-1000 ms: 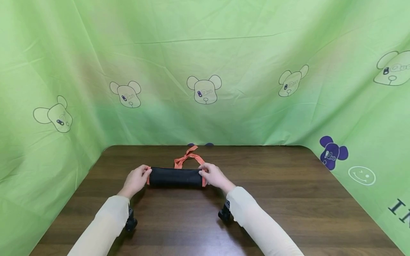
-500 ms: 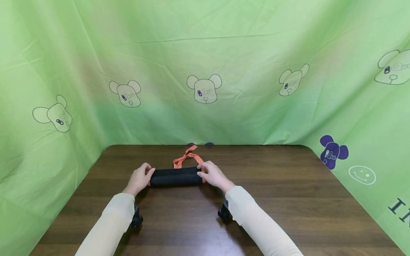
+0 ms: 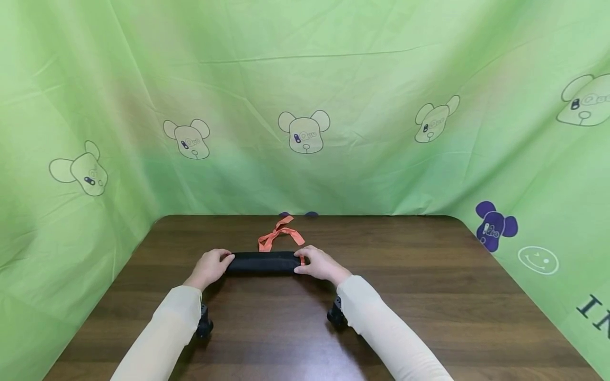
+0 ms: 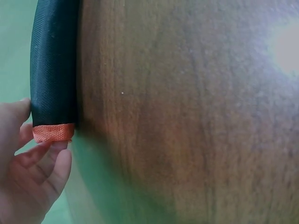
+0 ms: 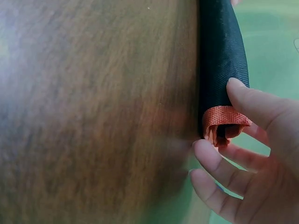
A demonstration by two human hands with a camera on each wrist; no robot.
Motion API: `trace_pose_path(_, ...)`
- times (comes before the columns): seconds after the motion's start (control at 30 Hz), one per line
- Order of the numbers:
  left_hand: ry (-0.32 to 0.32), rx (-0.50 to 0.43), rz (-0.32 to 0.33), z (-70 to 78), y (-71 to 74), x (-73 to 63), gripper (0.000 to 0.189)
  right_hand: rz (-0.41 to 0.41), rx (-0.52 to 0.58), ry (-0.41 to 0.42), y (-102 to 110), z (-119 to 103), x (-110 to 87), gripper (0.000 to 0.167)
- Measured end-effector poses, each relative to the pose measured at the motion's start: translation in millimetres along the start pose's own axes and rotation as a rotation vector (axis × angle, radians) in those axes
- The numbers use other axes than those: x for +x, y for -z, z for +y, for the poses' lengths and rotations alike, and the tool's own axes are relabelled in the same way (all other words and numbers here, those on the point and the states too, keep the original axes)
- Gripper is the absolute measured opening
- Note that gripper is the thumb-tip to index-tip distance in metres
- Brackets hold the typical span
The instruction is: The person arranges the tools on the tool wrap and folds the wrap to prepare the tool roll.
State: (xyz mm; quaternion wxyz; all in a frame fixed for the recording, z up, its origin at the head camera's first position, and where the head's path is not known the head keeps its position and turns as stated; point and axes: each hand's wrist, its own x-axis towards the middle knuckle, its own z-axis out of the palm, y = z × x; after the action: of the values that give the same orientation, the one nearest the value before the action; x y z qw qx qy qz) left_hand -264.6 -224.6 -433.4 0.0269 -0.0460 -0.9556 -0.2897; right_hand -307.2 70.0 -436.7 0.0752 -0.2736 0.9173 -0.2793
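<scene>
A rolled-up black fabric pouch point(image 3: 264, 263) with orange edging lies across the table, its kind hard to tell while rolled. My left hand point(image 3: 211, 268) holds its left end, thumb on the near side and fingers over the far side. At the right end my right hand point(image 3: 321, 263) holds the roll between thumb and fingers. The right wrist view shows layered orange trim point(image 5: 224, 114) at the open end, with the thumb on the black cloth. In the left wrist view, the other end's orange trim point(image 4: 53, 132) sits among the fingers. Behind the roll an orange tie strap point(image 3: 278, 233) lies loosely looped.
The brown wooden table point(image 3: 405, 296) has rounded far corners. A green printed cloth point(image 3: 305, 174) hangs behind it and along both sides. A black wrist camera point(image 3: 204, 324) sits under the left sleeve, another camera point(image 3: 337, 315) under the right.
The pouch has been rolled over and looks slimmer. My left hand has shifted right, covering the left orange edge. The strap's right end now shows clear of my right hand.
</scene>
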Motion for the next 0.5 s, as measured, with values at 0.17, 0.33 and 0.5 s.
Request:
trace_pose_path(0.17,-0.002,0.025,-0.02,-0.8,1.1,1.6,0.034,-0.012,-0.015,0.012,4,-1,-1.2,0.042)
trace_pose_path(0.33,0.003,0.052,-0.039,-2.5,8.9,4.0,0.033,-0.02,-0.014,0.001,13,-2,-3.0,0.048)
trace_pose_path(0.5,-0.014,0.096,-0.039,-1.6,26.8,7.4,0.033,-0.01,-0.038,-0.031,33,-2,-3.1,0.05)
